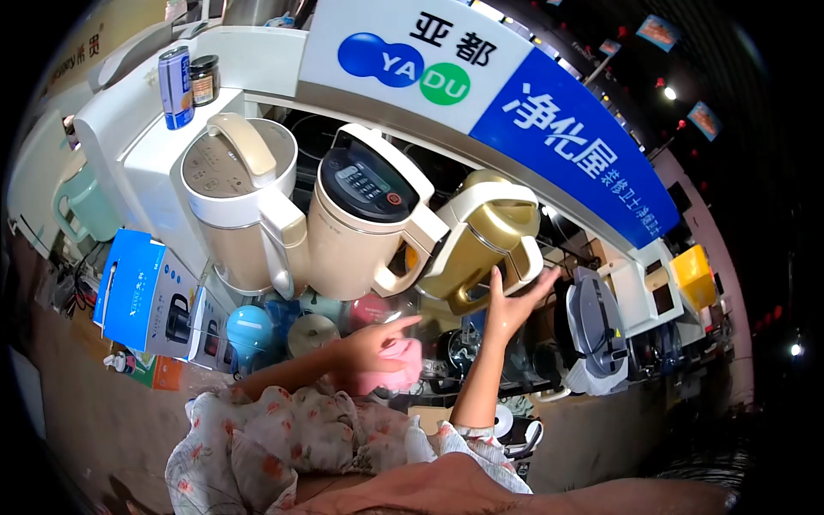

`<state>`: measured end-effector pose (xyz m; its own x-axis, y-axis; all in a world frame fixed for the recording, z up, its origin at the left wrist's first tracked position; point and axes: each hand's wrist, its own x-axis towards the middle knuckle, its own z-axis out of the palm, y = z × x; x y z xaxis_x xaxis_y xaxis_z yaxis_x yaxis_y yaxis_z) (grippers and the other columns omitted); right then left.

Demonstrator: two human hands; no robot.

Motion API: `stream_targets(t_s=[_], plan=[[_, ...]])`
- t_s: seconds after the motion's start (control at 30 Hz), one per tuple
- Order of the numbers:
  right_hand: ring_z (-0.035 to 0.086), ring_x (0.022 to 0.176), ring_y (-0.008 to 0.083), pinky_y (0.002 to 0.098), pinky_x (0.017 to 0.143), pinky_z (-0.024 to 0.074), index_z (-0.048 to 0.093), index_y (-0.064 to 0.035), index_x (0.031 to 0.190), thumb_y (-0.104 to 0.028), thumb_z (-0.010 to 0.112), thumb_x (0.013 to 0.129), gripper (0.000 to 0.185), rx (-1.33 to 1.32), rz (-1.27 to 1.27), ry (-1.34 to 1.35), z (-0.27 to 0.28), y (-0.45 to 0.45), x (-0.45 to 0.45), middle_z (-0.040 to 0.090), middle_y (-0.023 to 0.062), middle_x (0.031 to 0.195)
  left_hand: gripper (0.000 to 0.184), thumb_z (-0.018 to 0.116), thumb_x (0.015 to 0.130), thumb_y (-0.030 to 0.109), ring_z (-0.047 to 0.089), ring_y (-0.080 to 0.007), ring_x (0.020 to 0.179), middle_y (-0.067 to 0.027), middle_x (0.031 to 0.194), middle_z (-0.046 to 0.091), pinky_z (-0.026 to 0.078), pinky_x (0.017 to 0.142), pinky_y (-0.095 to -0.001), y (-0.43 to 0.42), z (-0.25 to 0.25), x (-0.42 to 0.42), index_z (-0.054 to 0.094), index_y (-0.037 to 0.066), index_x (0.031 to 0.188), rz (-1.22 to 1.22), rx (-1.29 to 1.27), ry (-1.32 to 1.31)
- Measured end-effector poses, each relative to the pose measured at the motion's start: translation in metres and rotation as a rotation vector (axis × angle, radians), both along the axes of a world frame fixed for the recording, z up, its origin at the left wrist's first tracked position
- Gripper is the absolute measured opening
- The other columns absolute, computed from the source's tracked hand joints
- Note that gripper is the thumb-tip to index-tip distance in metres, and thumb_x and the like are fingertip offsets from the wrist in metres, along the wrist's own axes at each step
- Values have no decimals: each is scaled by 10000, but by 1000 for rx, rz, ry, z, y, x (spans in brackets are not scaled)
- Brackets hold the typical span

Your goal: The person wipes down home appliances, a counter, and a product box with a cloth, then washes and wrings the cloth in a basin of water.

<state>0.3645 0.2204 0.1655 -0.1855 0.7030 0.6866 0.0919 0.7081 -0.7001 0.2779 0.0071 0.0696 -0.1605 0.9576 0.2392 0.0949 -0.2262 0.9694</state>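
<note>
The left hand [367,347] clutched a cloth [403,364]; the right hand [509,309], splayed beside the gold jug [463,256], could have bumped and toppled it.

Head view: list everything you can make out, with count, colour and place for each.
Left jug: 1, white and beige, upper left
Middle jug: 1, beige, beside left jug
Gold jug: 1, gold and white, right of middle jug
Can: 1, blue, top left
Jar: 1, dark, beside can
Sign: 1, white and blue, behind jugs
Kettle: 1, mint green, far left
Box: at least 1, blue, left
Round thing: 1, light blue, below left jug
Appliance: 1, grey, lower right
Yellow box: 1, yellow, far right
Clutter: uncountable, mostly dark, below jugs
Cloth: 1, pink, lower middle
Floral top: 1, white and red, bottom
Left hand: 1, bare, holding cloth
Right hand: 1, bare, open by gold jug
</note>
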Motion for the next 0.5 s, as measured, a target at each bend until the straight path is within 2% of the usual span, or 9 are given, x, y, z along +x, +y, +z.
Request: stream_targets(t_s=[0.03,0.1,0.2,0.3,0.43,0.5], plan=[[319,1322,294,375,1097,235,137,-41,1465,-77,762,693,994,2,-8,-65,-7,14,-1,297,201,1439,824,670,771,138,346,-69,672,8,723,378,319,598,-218,15,-3,2,220,48,1456,-14,14,20],[447,1198,247,333,1010,345,256,-22,1419,-24,699,695,849,-229,266,-50,-27,52,2,428,171,1329,818,663,786,141,343,-73,668,11,719,374,312,592,-219,40,-9,3,206,52,1459,-38,46,62],[526,1038,191,304,893,419,405,4,1298,9,627,685,652,-320,347,-166,-21,76,11,537,122,1171,826,676,771,139,352,-88,681,4,738,376,320,600,-237,54,3,9,216,48,1451,-63,1,95],[556,969,164,283,818,449,473,12,1214,94,571,685,544,-366,453,-143,-20,92,15,578,75,1095,840,690,755,149,368,-95,692,-2,753,399,333,613,-240,58,4,19,226,53,1448,-63,-14,117],[568,905,145,266,790,452,532,18,1148,11,599,675,478,-425,600,-142,-20,110,15,603,63,1012,854,699,740,159,389,-101,686,-15,777,441,349,612,-244,54,2,27,231,57,1448,-58,-2,156],[579,857,135,268,751,464,560,20,1108,21,592,669,441,-450,660,-139,-21,122,14,615,53,975,866,698,732,151,388,-101,671,-15,760,442,350,602,-245,49,8,27,224,54,1450,-35,-14,181]])
